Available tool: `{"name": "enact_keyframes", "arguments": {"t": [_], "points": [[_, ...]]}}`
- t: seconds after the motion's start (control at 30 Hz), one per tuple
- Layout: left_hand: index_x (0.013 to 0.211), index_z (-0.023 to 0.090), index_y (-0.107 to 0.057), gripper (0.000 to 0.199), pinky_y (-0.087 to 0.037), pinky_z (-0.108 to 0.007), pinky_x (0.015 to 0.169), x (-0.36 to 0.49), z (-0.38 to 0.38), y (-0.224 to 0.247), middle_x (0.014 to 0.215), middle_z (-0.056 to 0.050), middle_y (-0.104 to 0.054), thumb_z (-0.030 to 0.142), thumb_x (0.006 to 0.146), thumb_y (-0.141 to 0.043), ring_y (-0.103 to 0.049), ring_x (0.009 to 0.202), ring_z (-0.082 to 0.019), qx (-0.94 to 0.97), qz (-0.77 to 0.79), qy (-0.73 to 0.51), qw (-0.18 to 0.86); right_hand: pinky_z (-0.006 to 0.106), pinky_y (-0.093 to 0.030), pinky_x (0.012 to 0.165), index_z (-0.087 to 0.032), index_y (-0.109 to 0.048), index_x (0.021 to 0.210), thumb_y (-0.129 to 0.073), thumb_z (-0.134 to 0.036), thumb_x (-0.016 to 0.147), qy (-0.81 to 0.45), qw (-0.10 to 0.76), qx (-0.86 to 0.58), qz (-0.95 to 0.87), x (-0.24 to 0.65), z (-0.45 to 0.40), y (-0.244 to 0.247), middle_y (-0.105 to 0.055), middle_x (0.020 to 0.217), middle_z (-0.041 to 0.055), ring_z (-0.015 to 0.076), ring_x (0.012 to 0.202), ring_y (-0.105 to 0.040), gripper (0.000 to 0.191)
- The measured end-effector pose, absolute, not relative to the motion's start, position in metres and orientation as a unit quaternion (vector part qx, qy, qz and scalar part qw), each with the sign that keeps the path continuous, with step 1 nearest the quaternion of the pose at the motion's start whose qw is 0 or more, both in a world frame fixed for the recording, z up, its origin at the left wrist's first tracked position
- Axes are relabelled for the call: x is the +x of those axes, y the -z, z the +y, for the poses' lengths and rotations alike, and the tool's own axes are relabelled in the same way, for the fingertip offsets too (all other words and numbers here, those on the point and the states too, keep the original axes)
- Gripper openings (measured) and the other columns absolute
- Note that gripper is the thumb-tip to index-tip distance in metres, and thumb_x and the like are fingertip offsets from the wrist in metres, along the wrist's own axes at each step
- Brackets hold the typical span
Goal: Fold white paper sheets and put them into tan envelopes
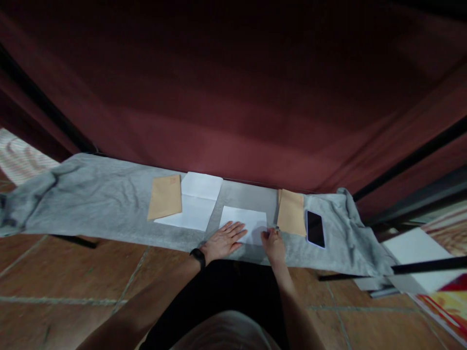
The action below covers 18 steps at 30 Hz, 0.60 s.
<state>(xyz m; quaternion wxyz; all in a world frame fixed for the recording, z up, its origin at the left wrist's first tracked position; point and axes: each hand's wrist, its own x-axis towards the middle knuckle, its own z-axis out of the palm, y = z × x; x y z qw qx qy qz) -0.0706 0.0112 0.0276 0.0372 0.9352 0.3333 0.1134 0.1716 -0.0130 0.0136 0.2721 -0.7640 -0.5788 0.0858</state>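
A white sheet of paper, which looks folded, lies in front of me on the grey cloth. My left hand, with a dark band on its wrist, rests flat on the paper's left part, fingers stretched out. At the paper's right edge, my right hand is closed, thumb and fingers pinching the edge. Just beyond that hand are brown envelopes, seemingly stacked. To the left, another white sheet with a crease across it lies partly under a brown envelope.
A phone with a dark screen lies right of the envelopes. The grey cloth covers a long, narrow surface. Behind it hangs a dark red curtain. White boards stand low at the right, above the tiled floor.
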Motion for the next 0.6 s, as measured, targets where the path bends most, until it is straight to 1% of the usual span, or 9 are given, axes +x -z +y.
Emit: {"name": "enact_keyframes", "arguments": {"t": [0.1, 0.17, 0.23, 0.3, 0.37, 0.43, 0.53, 0.6], "points": [[0.15, 0.029, -0.04, 0.049, -0.018, -0.041, 0.123, -0.071, 0.012, -0.03, 0.159, -0.003, -0.038, 0.042, 0.103, -0.038, -0.029, 0.149, -0.018, 0.937, 0.33, -0.116, 0.027, 0.033, -0.049, 0.07, -0.015, -0.066, 0.094, -0.052, -0.034, 0.087, -0.116, 0.3, -0.757, -0.569, 0.174, -0.009, -0.014, -0.071, 0.082, 0.0119, 0.025, 0.075, -0.067, 0.025], [0.149, 0.028, -0.041, 0.049, -0.019, -0.04, 0.123, -0.071, 0.012, -0.03, 0.158, -0.003, -0.041, 0.044, 0.103, -0.037, -0.032, 0.148, -0.018, 0.936, 0.326, -0.129, 0.02, 0.03, -0.047, 0.063, -0.019, -0.065, 0.081, -0.052, -0.036, 0.085, -0.144, 0.323, -0.743, -0.568, 0.176, -0.008, -0.015, -0.069, 0.071, 0.0069, 0.0221, 0.066, -0.065, 0.022], [0.151, 0.026, -0.039, 0.051, -0.02, -0.04, 0.123, -0.071, 0.012, -0.029, 0.157, -0.004, -0.041, 0.045, 0.103, -0.037, -0.033, 0.147, -0.018, 0.933, 0.33, -0.144, 0.018, 0.028, -0.046, 0.057, -0.022, -0.063, 0.071, -0.051, -0.039, 0.085, -0.172, 0.351, -0.725, -0.568, 0.176, -0.007, -0.018, -0.065, 0.061, 0.0025, 0.0196, 0.058, -0.062, 0.025], [0.153, 0.025, -0.034, 0.054, -0.021, -0.04, 0.123, -0.072, 0.011, -0.029, 0.158, -0.004, -0.039, 0.046, 0.103, -0.037, -0.032, 0.148, -0.019, 0.926, 0.341, -0.159, 0.023, 0.027, -0.045, 0.053, -0.022, -0.063, 0.069, -0.049, -0.043, 0.086, -0.192, 0.385, -0.706, -0.563, 0.176, -0.004, -0.024, -0.063, 0.057, 0.0, 0.0183, 0.055, -0.061, 0.03], [0.155, 0.025, -0.029, 0.057, -0.022, -0.041, 0.123, -0.073, 0.011, -0.028, 0.16, -0.005, -0.036, 0.046, 0.103, -0.036, -0.031, 0.148, -0.019, 0.913, 0.365, -0.178, 0.037, 0.027, -0.047, 0.053, -0.021, -0.064, 0.076, -0.045, -0.047, 0.089, -0.199, 0.422, -0.693, -0.55, 0.176, -0.001, -0.036, -0.065, 0.061, -0.0007, 0.018, 0.057, -0.061, 0.035], [0.157, 0.025, -0.025, 0.058, -0.025, -0.042, 0.123, -0.075, 0.012, -0.026, 0.161, -0.006, -0.035, 0.045, 0.103, -0.035, -0.031, 0.148, -0.021, 0.889, 0.402, -0.211, 0.058, 0.027, -0.05, 0.058, -0.02, -0.065, 0.087, -0.041, -0.049, 0.093, -0.191, 0.459, -0.685, -0.532, 0.176, 0.002, -0.054, -0.068, 0.07, 0.0003, 0.0179, 0.064, -0.063, 0.038], [0.157, 0.022, -0.025, 0.057, -0.031, -0.043, 0.121, -0.077, 0.014, -0.023, 0.16, -0.009, -0.035, 0.042, 0.104, -0.033, -0.033, 0.147, -0.022, 0.835, 0.461, -0.278, 0.108, 0.03, -0.053, 0.072, -0.019, -0.063, 0.107, -0.042, -0.048, 0.097, -0.142, 0.517, -0.656, -0.53, 0.176, 0.002, -0.089, -0.072, 0.092, 0.005, 0.0193, 0.081, -0.067, 0.037], [0.156, 0.022, -0.028, 0.056, -0.033, -0.044, 0.12, -0.079, 0.016, -0.021, 0.159, -0.009, -0.038, 0.042, 0.104, -0.032, -0.036, 0.146, -0.022, 0.799, 0.485, -0.323, 0.151, 0.033, -0.054, 0.08, -0.02, -0.061, 0.114, -0.042, -0.042, 0.1, -0.103, 0.521, -0.613, -0.585, 0.173, -0.001, -0.107, -0.072, 0.104, 0.0072, 0.0204, 0.092, -0.068, 0.033]]}}
